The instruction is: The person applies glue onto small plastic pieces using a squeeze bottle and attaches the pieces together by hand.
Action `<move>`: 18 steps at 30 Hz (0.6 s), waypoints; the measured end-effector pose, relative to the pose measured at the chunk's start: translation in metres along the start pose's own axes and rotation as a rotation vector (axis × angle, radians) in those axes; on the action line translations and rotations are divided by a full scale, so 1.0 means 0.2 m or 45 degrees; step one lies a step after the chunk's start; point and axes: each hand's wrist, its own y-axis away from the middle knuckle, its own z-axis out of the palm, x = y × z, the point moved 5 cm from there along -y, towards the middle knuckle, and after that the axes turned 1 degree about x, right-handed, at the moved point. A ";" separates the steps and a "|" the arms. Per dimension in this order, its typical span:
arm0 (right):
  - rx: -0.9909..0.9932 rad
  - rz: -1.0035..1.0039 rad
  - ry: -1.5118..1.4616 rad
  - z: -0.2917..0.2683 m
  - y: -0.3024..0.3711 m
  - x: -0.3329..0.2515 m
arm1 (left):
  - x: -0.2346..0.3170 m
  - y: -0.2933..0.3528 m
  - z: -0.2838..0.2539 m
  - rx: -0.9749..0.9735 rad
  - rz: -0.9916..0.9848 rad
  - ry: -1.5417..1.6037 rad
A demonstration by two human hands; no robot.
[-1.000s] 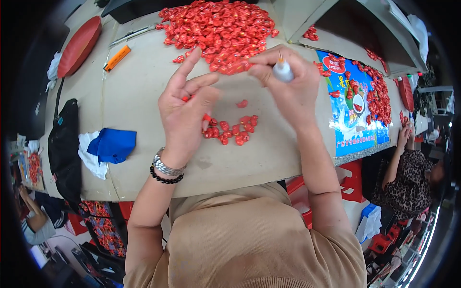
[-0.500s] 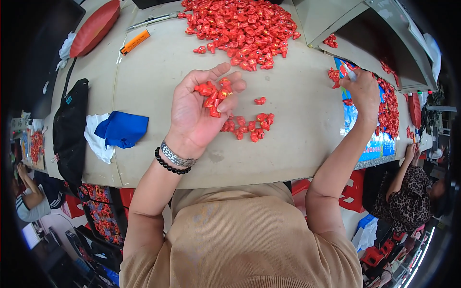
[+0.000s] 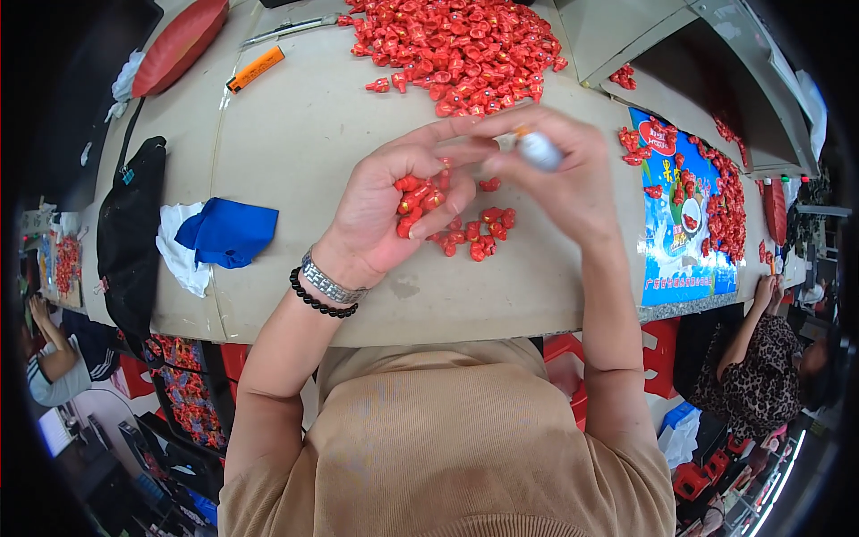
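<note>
Several small red figurines [image 3: 415, 202] with gold marks lie in the palm of my left hand [image 3: 365, 213], its fingers curled round them. My right hand [image 3: 577, 183], blurred by motion, grips a small white bottle [image 3: 540, 150] with an orange tip. Its fingertips are close to those of my left hand, where a red piece [image 3: 445, 170] shows upright between the left fingers. Just beyond and below the left fingers, a small group of red figurines [image 3: 483, 234] lies on the table [image 3: 429, 304].
A large heap of red figurines [image 3: 465, 54] covers the far middle. More pieces [image 3: 723, 210] lie on a blue printed sheet [image 3: 671, 259] at right, beside a grey metal box [image 3: 617, 31]. At left are an orange marker-like stick [image 3: 256, 70], blue cloth [image 3: 231, 234], black bag [image 3: 132, 242] and red tray [image 3: 183, 45].
My right hand has come from the blue sheet at right to my left hand, bringing the white bottle. My left hand has moved slightly right, its fingers reaching toward the right hand.
</note>
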 end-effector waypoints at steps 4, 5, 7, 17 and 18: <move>-0.131 -0.116 0.040 0.12 0.02 -0.02 | -0.01 0.01 0.02 -0.029 0.036 -0.174; -0.129 -0.103 0.066 0.12 0.02 -0.02 | -0.01 0.01 0.02 -0.027 0.038 -0.173; -0.124 -0.139 0.076 0.12 0.02 -0.03 | -0.02 0.01 0.02 0.022 0.016 -0.187; 0.081 0.203 -0.349 0.11 0.05 0.03 | 0.00 0.01 0.02 -0.069 0.067 -0.097; 0.079 0.202 -0.349 0.11 0.05 0.03 | 0.00 0.01 0.04 -0.026 0.088 -0.106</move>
